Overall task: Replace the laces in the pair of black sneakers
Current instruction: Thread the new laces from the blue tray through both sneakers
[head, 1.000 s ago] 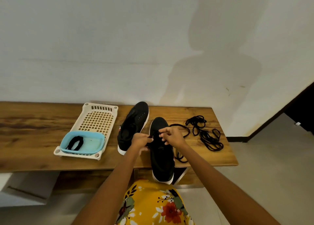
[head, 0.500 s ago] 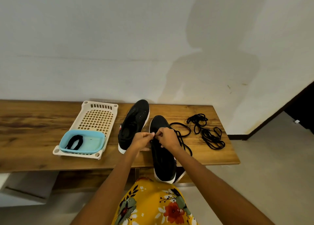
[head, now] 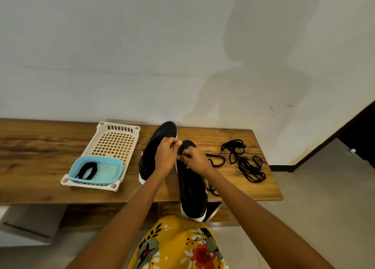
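Observation:
Two black sneakers lie on the wooden bench (head: 40,167). The right sneaker (head: 191,193) points away from me, its heel hanging over the front edge. The left sneaker (head: 154,149) lies just beyond it, angled left. My left hand (head: 166,157) and my right hand (head: 195,160) meet over the right sneaker's toe end, both pinching a black lace there. That lace (head: 217,161) trails off to the right of the shoe. The eyelets are hidden under my fingers.
A tangle of loose black laces (head: 245,161) lies at the bench's right end. A cream perforated tray (head: 113,144) stands to the left, with a light blue tub (head: 113,171) in it holding a black lace (head: 87,170). A white wall rises behind the bench.
Both hands have moved up the right sneaker toward its toe and come closer together. The trailing lace has been drawn in beside the shoe.

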Action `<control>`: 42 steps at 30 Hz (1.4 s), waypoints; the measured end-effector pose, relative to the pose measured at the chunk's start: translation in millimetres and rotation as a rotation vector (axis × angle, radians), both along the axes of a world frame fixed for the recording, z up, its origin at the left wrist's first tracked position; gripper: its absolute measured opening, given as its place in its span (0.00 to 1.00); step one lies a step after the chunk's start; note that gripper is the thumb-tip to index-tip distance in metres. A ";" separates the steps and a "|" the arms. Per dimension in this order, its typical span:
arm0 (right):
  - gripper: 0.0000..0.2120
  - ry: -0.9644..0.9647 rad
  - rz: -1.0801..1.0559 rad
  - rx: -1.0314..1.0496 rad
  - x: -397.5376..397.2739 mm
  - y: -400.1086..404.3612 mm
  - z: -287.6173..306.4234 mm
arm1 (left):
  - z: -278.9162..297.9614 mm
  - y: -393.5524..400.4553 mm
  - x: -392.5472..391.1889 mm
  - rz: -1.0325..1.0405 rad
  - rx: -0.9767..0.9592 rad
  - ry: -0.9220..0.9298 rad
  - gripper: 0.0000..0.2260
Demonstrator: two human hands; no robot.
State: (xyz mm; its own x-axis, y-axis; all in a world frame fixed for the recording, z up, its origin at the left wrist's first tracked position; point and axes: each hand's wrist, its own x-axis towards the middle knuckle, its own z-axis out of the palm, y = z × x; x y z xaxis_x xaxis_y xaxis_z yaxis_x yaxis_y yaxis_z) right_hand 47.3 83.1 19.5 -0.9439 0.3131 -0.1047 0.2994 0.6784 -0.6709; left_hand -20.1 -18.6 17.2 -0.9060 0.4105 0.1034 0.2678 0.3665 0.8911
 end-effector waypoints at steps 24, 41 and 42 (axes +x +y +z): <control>0.10 0.503 -0.371 -0.517 0.5 7.0 160.8 | 79.5 -9.8 -13.3 0.185 0.163 -0.146 0.11; 0.20 0.046 -0.317 -0.099 7.3 -39.2 45.0 | 54.4 -22.4 4.7 -0.119 -0.303 0.175 0.09; 0.21 0.044 -0.316 -0.116 10.1 -41.6 39.7 | 48.6 -23.2 7.2 -0.188 -0.299 0.144 0.09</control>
